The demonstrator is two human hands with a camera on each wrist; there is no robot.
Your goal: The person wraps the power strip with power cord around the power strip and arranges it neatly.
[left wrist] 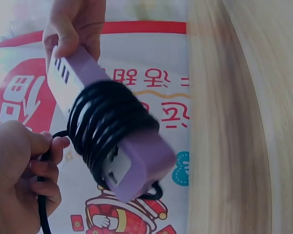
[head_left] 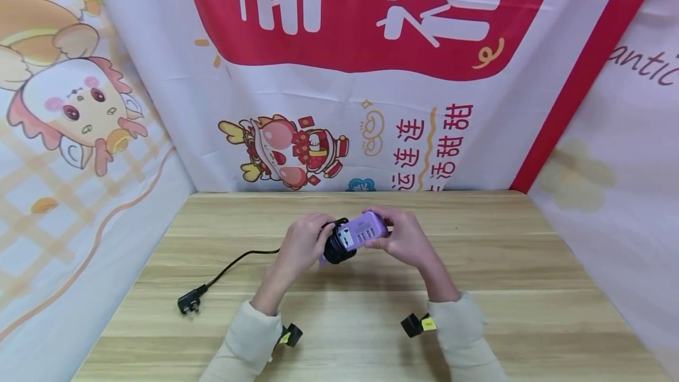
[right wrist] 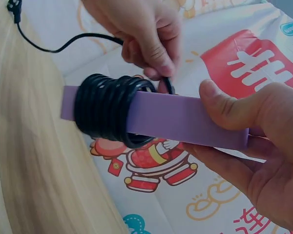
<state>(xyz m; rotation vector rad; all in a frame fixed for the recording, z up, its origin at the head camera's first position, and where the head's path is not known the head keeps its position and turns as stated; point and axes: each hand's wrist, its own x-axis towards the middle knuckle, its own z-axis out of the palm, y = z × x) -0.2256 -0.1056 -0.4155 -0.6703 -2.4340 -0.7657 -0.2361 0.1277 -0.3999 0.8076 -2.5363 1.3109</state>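
Observation:
A purple power strip [head_left: 367, 230] with sockets and USB ports is held up over the table, its black cord [left wrist: 107, 119] wound round one end in several turns. My right hand [head_left: 400, 237] grips the bare end of the strip, thumb on one side and fingers on the other, as the right wrist view shows. Beside the coil, my left hand [head_left: 306, 241] pinches the cord between thumb and fingers. From that hand the loose cord [head_left: 239, 258] runs left to a black plug [head_left: 191, 300] on or just above the table; I cannot tell which.
The wooden table [head_left: 339, 323] fills the lower view. A printed cloth [head_left: 318, 87] with red and white designs hangs behind it, with more printed cloth at both sides. Black wrist cameras [head_left: 411, 325] are strapped near the sleeves.

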